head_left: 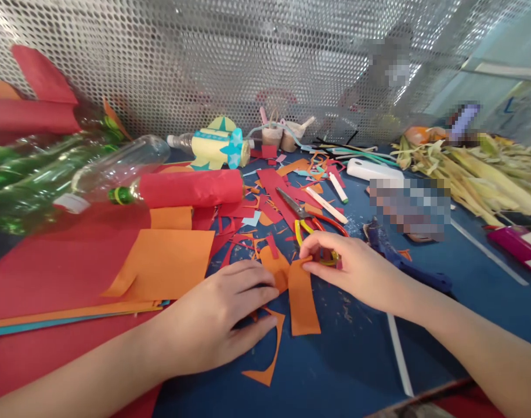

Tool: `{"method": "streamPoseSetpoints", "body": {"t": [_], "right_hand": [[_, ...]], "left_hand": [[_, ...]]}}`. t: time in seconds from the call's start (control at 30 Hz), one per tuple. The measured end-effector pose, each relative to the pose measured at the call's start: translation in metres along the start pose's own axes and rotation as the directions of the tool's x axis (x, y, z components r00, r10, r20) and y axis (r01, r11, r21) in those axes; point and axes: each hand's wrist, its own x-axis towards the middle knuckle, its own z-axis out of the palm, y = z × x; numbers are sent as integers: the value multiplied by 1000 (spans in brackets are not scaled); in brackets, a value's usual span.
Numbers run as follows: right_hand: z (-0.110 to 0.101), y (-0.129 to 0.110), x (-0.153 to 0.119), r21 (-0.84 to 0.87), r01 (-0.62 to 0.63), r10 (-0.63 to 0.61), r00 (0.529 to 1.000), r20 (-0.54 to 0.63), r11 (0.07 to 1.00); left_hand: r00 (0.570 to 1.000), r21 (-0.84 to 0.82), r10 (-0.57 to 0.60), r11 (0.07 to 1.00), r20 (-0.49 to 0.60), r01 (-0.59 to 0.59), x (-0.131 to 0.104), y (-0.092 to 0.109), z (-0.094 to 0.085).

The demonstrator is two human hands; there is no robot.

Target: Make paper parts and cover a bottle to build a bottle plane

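Observation:
My right hand (pixel 350 270) pinches the top edge of an orange paper strip (pixel 304 302) between thumb and fingertips. The strip hangs toward me, its lower end near the blue tabletop. My left hand (pixel 226 319) lies flat with its fingers apart over paper offcuts; what is under the palm is hidden. Just past its fingertips is a round-ended orange piece (pixel 276 270), and a curved orange offcut (pixel 274 351) lies below the thumb. Behind my right fingers are scissors (pixel 295 206), blades pointing away; yellow and orange-red handles there are partly hidden.
Left are red sheets (pixel 43 273), an orange sheet (pixel 173 258), plastic bottles (pixel 121 159) and a red-wrapped bottle (pixel 191 188). A blue glue gun (pixel 391 258) and glue stick (pixel 399 354) lie right. Beyond are markers (pixel 326 204), dried husks (pixel 478 168) and a perforated metal panel (pixel 230 58).

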Motion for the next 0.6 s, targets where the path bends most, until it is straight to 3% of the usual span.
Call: {"method": "streamPoseSetpoints", "body": {"t": [0.13, 0.33, 0.47, 0.6], "right_hand": [[1, 2, -2, 54, 16, -21, 996, 88, 998], [12, -4, -4, -90, 163, -161, 986, 36, 982], [14, -4, -2, -162, 294, -285, 956, 72, 942], [13, -1, -1, -181, 329, -319, 944, 82, 927]], "left_hand": [[999, 39, 46, 998, -12, -46, 1, 1, -1], [999, 28, 50, 998, -17, -50, 0, -1, -2], [999, 28, 35, 999, -6, -35, -2, -3, 1], [1000, 20, 2, 1000, -8, -1, -1, -4, 3]]}}
